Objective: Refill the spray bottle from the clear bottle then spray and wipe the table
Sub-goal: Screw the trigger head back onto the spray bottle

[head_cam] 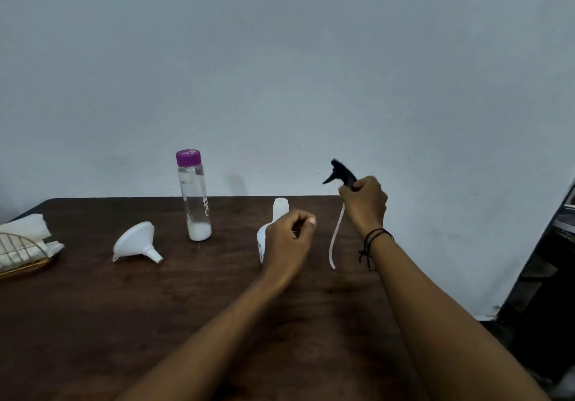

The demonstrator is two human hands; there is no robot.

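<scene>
Head view: the right hand (364, 204) is clenched around the black sprayer (340, 174), lifted clear of the table (155, 307). The nozzle points left, toward the clear bottle; the white dip tube (336, 239) hangs below the fist, long axis near vertical, tip just above the tabletop. Left of that grip, the left hand (289, 239) grasps the white spray bottle (280, 209), upright, open neck pointing up. Further left, the clear bottle (194, 195) stands upright with its purple cap (188, 157) on. Beyond it, the funnel (137, 242) lies on its side, spout pointing right.
</scene>
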